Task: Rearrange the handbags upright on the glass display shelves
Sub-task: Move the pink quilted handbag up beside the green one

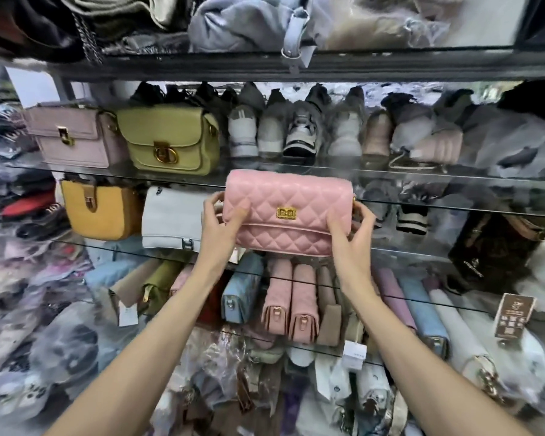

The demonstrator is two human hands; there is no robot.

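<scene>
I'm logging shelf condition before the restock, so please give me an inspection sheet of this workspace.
Surface: glass shelf tiers, see-through, all stocked.
Job's things: pink quilted handbag upright, gold clasp facing the camera, held in front of the middle tier; lilac handbag and green handbag upright on the tier above; mustard handbag upright on the middle tier.
Clutter: sneakers lined beside the green handbag; bagged goods heaped at left and below.
Grippers: left hand and right hand each grip one end of the pink bag.
Cables: nothing seen.
Surroundings: folded fabric on the top level; brown tag at right.
</scene>
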